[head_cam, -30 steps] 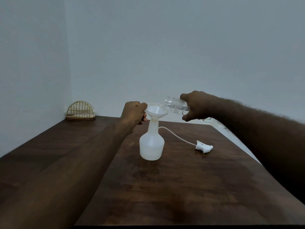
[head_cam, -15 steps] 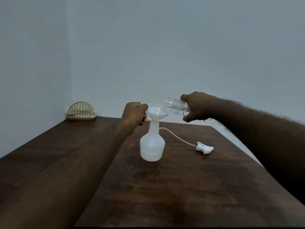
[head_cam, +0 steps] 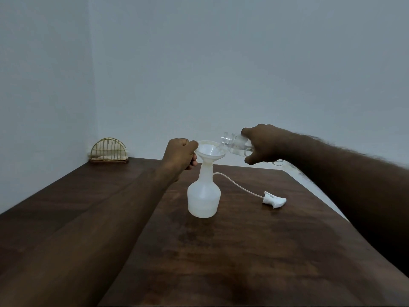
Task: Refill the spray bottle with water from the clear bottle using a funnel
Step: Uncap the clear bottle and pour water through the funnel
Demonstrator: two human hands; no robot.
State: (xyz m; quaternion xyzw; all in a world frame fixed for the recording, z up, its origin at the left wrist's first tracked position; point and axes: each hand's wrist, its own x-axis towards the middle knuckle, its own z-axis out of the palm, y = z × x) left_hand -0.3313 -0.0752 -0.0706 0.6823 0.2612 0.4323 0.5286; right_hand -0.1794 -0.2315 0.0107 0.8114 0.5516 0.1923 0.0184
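- The spray bottle (head_cam: 203, 196) stands upright near the middle of the table (head_cam: 243, 251), with the funnel (head_cam: 210, 151) seated in its neck; it is thin white plastic, so I judge it light and easy to tip over
- The left hand (head_cam: 180, 155) is curled like a fist at the left rim of the funnel and pinches it, a good place to steady both pieces
- The right hand (head_cam: 263, 142) wraps around the body of the clear bottle (head_cam: 235, 144), which is tilted almost flat with its mouth over the right edge of the funnel; wet smooth plastic may be slippery, so a full grip around the middle seems safest
- The stream of water is hard to make out, and the level inside the spray bottle is not clear
- The right hand covers most of the clear bottle, so I cannot tell how much water is in it
- The spray head (head_cam: 274, 199) with its tube lies on the table at the right, apart from the spray bottle
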